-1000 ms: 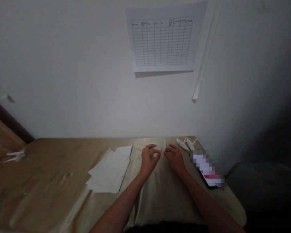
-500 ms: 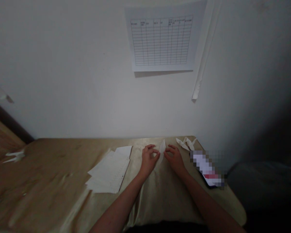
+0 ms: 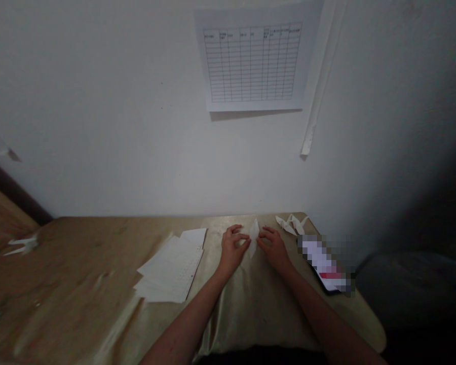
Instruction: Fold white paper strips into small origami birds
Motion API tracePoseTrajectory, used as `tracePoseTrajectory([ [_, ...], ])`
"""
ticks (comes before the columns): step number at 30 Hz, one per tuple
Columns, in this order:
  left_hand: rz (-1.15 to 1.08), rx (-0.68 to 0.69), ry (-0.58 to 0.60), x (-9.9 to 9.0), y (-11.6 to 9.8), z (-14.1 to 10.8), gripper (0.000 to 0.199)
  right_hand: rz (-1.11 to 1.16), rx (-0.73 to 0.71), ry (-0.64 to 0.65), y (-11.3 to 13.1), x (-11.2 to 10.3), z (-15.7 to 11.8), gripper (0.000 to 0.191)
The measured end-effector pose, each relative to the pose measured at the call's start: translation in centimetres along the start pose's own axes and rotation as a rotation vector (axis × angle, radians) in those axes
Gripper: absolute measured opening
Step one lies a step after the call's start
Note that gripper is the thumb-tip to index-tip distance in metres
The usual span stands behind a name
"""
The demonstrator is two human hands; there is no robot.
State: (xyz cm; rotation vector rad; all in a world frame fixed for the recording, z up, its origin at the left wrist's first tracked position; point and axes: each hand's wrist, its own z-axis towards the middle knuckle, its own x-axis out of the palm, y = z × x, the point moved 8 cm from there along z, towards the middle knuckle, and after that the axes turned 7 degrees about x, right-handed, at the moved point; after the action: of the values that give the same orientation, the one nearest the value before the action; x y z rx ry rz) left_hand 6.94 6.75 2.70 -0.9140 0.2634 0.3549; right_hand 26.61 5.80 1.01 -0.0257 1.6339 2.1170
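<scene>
Left hand point(image 3: 232, 246): thumb and index fingertips closed together at the left edge of a folded paper point(image 3: 254, 236); other fingers curled loosely above. Right hand point(image 3: 274, 247): mirrors it, thumb and forefinger at the paper's right edge. Both hands grasp the piece lightly in a pinch, wrists apart, forearms running back toward the body.

Folded paper: white, slender, kite-like, pointed at both ends. Located between the two sets of fingertips, over the table point(image 3: 110, 276), toward its wall side. Long axis runs away from the person, nearly straight, leaning slightly right at the far end. Far tip points to the wall; near tip points back between the wrists. Fold detail too small to resolve.

Right of the right hand: a white folded paper shape point(image 3: 292, 224) with angular points, near the table corner. Just beside it, a phone point(image 3: 324, 266), face up, lying aslant; screen pixelated, content unreadable.

Left of the left hand: overlapping white sheets point(image 3: 171, 271), fanned, with faint illegible print near the right edge. Far left: another pointed white shape point(image 3: 26, 245).

Wall: a posted sheet point(image 3: 253, 66), ruled grid, header row of small characters, illegible.
</scene>
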Motion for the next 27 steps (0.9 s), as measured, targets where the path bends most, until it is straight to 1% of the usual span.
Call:
tracePoseTrajectory([
  [3,-0.019,-0.016,-0.005,-0.1,0.3,0.1,0.006,0.045,0.044,0.014,0.1,-0.2,0.2,0.022],
  [6,-0.031,-0.038,-0.001,0.0,0.7,0.1,0.006,0.126,0.08,0.077,0.3,-0.3,0.6,0.027],
  [8,-0.033,-0.049,0.003,0.1,1.0,0.1,0.006,0.158,0.067,0.106,0.6,-0.5,0.8,0.032],
  [10,-0.031,-0.052,0.004,0.2,1.2,0.0,0.007,0.179,0.043,0.15,0.9,-0.6,1.0,0.031],
  [12,-0.028,-0.049,0.008,0.3,1.2,-0.1,0.007,0.15,0.046,0.181,0.8,-0.6,1.0,0.03],
  [14,-0.022,-0.046,0.013,0.4,1.3,-0.1,0.007,0.106,0.059,0.193,0.7,-0.5,1.0,0.03],
  [17,-0.006,-0.051,0.021,0.4,1.3,-0.1,0.006,0.081,0.049,0.204,0.8,-0.3,0.8,0.024],
  [19,0.009,-0.057,0.029,0.5,1.4,-0.1,0.006,0.064,0.034,0.205,1.0,-0.2,0.6,0.021],
  [22,0.037,-0.061,0.037,0.5,1.3,-0.1,0.007,0.037,0.025,0.184,1.1,-0.2,0.5,0.021],
  [25,0.07,-0.036,0.029,0.3,0.8,-0.1,0.014,0.011,0.033,0.136,0.7,-0.4,0.5,0.023],
  [27,0.084,-0.004,0.015,0.0,0.2,0.0,0.017,-0.014,0.029,0.08,0.4,-0.8,0.6,0.023],
])
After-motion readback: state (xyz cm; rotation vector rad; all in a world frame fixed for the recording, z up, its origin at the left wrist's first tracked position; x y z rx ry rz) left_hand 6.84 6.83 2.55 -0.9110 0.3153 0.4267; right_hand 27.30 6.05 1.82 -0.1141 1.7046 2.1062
